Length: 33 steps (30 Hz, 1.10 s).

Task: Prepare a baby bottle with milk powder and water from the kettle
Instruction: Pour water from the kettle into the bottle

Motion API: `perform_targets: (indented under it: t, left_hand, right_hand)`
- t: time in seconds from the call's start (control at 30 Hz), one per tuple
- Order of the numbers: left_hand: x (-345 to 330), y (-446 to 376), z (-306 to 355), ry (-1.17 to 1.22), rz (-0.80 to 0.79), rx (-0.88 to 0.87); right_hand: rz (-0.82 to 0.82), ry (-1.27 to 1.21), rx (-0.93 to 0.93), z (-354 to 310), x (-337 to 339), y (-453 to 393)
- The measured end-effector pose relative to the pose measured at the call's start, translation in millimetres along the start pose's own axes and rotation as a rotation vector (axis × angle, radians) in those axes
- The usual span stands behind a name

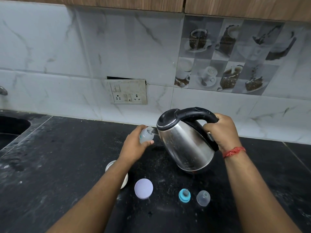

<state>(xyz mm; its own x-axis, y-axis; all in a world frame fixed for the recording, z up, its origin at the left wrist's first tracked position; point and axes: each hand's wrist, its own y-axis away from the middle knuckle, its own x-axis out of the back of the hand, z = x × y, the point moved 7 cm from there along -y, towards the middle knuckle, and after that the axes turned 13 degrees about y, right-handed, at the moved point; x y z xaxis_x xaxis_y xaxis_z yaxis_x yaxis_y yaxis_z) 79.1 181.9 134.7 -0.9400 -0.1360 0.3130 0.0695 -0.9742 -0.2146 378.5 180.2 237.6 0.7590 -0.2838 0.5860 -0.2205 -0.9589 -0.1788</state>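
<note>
My right hand (220,130) fingers wrapped round kettle (183,142) handle, tilting spout into bottle (146,135); left hand (134,147) fingers curled round bottle, steadying mouth under spout.

I noted the kettle (186,142) right of the bottle (146,135), spout at its mouth. Nearer me on the counter (67,165) lay, left to right, a lid (143,188), teat ring (184,195) and cap (203,198).

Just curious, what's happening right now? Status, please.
Left hand grips bottle. Right hand tilts kettle, spout at bottle mouth. Nothing in the way.
</note>
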Motion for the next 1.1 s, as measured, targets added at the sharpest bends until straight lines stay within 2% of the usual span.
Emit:
perform_targets:
  t: [0.47,0.67,1.1]
  left_hand:
    - [1.3,-0.5,-7.2,-0.024,0.011,0.011]
    - [-2.2,1.8,-14.7,0.027,0.018,0.041]
    - [-6.8,2.8,-18.6,0.128,0.023,0.075]
  right_hand:
    - [-0.005,-0.039,-0.017,4.4,-2.4,-1.9]
    - [-0.007,-0.204,-0.087,22.4,-8.3,3.9]
    - [0.033,-0.396,-0.171,72.2,-34.8,4.9]
